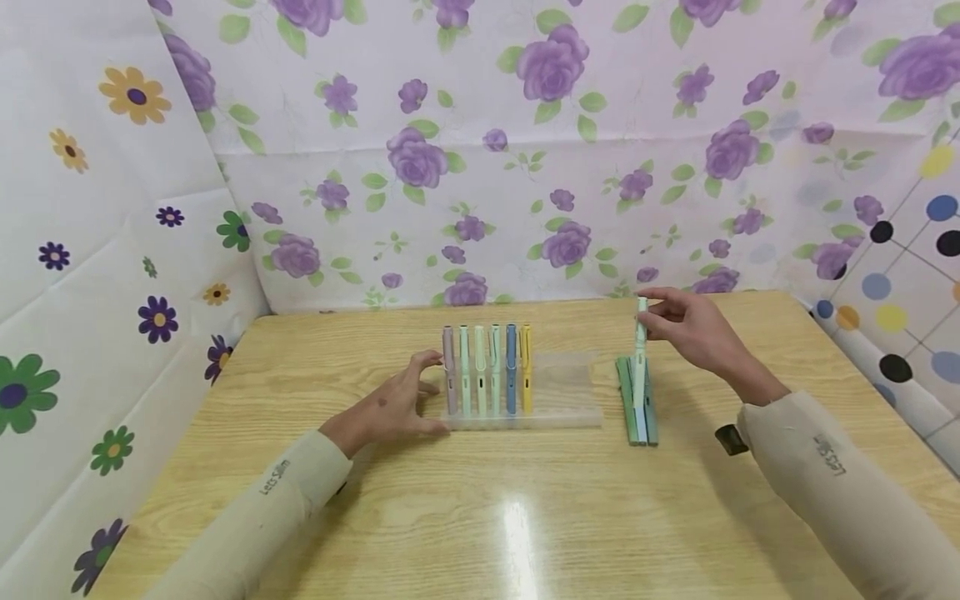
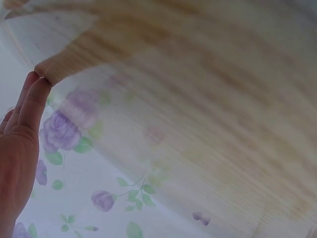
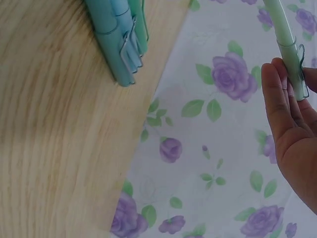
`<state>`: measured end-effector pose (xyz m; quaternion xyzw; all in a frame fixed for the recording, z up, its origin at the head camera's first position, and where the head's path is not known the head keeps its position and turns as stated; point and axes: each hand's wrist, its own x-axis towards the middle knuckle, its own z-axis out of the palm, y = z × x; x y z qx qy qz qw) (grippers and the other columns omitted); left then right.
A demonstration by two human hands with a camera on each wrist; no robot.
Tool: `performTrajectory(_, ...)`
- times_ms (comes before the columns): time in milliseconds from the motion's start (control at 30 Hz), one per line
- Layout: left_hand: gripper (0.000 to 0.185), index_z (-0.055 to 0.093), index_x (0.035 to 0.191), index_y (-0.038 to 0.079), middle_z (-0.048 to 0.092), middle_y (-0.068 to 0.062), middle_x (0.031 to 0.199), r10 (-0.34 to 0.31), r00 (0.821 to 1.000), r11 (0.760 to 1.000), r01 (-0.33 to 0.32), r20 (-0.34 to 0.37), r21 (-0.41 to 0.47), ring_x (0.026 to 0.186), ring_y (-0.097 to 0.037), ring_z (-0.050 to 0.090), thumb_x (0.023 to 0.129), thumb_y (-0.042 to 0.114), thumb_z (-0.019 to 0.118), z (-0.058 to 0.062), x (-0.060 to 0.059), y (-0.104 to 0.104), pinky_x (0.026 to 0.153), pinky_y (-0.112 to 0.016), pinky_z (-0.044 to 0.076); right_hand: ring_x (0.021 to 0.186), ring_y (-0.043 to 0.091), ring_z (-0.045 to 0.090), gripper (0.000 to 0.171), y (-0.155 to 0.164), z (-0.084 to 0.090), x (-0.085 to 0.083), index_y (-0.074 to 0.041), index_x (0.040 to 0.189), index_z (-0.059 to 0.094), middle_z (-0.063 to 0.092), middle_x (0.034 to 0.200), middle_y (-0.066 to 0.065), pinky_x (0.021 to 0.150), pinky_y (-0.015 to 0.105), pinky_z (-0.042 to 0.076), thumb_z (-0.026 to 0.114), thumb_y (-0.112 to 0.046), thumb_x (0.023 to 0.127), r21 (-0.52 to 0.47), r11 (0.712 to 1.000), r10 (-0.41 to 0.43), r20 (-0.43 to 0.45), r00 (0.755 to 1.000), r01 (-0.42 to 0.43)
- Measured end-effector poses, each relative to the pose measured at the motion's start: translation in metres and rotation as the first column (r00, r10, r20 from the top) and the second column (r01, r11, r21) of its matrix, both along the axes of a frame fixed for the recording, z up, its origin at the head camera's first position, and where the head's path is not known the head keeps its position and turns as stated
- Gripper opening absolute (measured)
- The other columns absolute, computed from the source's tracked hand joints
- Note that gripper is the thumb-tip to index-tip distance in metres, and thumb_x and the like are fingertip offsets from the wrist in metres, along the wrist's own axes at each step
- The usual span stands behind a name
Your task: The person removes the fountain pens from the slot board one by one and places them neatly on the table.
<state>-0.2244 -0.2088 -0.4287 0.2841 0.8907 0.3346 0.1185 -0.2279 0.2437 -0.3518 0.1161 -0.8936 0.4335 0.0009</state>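
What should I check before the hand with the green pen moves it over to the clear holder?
1. Right hand pinches the mint green pen near its top: ok.
2. Pen lifted off the pile of pens on the table: cannot tell; its lower end overlaps the pile in the head view.
3. Left hand steadies the clear holder at its left end: ok.
4. Free room in the holder: ok, six pens stand at the left and the right part is bare.
5. Path between pile and holder free of things: ok.
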Motion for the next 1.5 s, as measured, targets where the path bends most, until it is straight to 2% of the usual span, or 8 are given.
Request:
performTrajectory(133,0.104,0.013,0.151,0.020,0.028,-0.015,0.158,0.000,1.000,1.000,0.000,-0.010,0.006,0.121,-0.032,0.060,0.080,0.032,0.087,0.001,0.002,-0.003,0.102,-0.056,0.043,0.089,0.020,0.070,0.052,0.007,-0.004,0.000,0.002,0.147,0.045,0.066,0.111,0.022,0.077,0.025,0.057,0.058,-0.025,0.104,-0.012,1.000,-0.002,0.008,1.000,0.002)
performTrajectory(333,0.104,0.013,0.151,0.021,0.028,-0.013,0.159,0.011,1.000,1.000,-0.011,-0.011,-0.007,0.122,-0.030,0.060,0.080,0.033,0.086,-0.001,0.001,-0.005,0.102,-0.056,0.044,0.091,0.012,0.066,0.055,0.022,-0.013,0.001,0.000,0.149,0.042,0.062,0.116,0.023,0.078,0.034,0.059,0.057,-0.028,0.104,-0.037,0.999,-0.010,0.060,0.998,0.012)
performTrajectory(633,0.103,0.013,0.151,0.020,0.029,-0.014,0.158,0.013,1.000,1.000,-0.013,-0.018,-0.013,0.122,-0.030,0.060,0.080,0.033,0.087,0.001,0.003,-0.003,0.102,-0.056,0.044,0.093,0.009,0.065,0.058,0.038,-0.026,0.003,0.002,0.151,0.037,0.059,0.121,0.028,0.082,0.044,0.057,0.055,-0.028,0.105,-0.062,0.998,0.000,0.147,0.989,0.009)
performTrajectory(800,0.103,0.012,0.152,0.021,0.028,-0.013,0.159,0.010,1.000,1.000,-0.011,-0.010,-0.013,0.122,-0.029,0.060,0.080,0.033,0.086,0.001,0.002,-0.002,0.102,-0.055,0.043,0.094,0.008,0.065,0.060,0.043,-0.036,0.002,0.003,0.151,0.036,0.058,0.120,0.027,0.084,0.045,0.057,0.056,-0.028,0.104,-0.080,0.997,0.011,0.210,0.978,0.006)
performTrajectory(1300,0.103,0.013,0.151,0.019,0.027,-0.014,0.159,-0.007,1.000,1.000,0.007,-0.012,-0.006,0.122,-0.031,0.060,0.080,0.032,0.086,0.003,0.000,0.001,0.102,-0.057,0.043,0.108,0.034,0.063,0.060,0.045,-0.051,-0.001,0.005,0.151,0.033,0.055,0.125,0.027,0.084,0.044,0.057,0.055,-0.025,0.105,-0.078,0.997,0.012,0.273,0.962,0.010)
performTrajectory(1500,0.104,0.013,0.151,0.018,0.028,-0.015,0.159,-0.006,1.000,1.000,0.006,-0.020,-0.004,0.121,-0.031,0.060,0.080,0.031,0.087,0.002,0.000,0.001,0.102,-0.056,0.043,0.104,0.035,0.066,0.059,0.046,-0.052,-0.002,0.007,0.151,0.033,0.053,0.127,0.030,0.083,0.044,0.057,0.055,-0.024,0.105,-0.077,0.997,0.006,0.289,0.957,0.017)
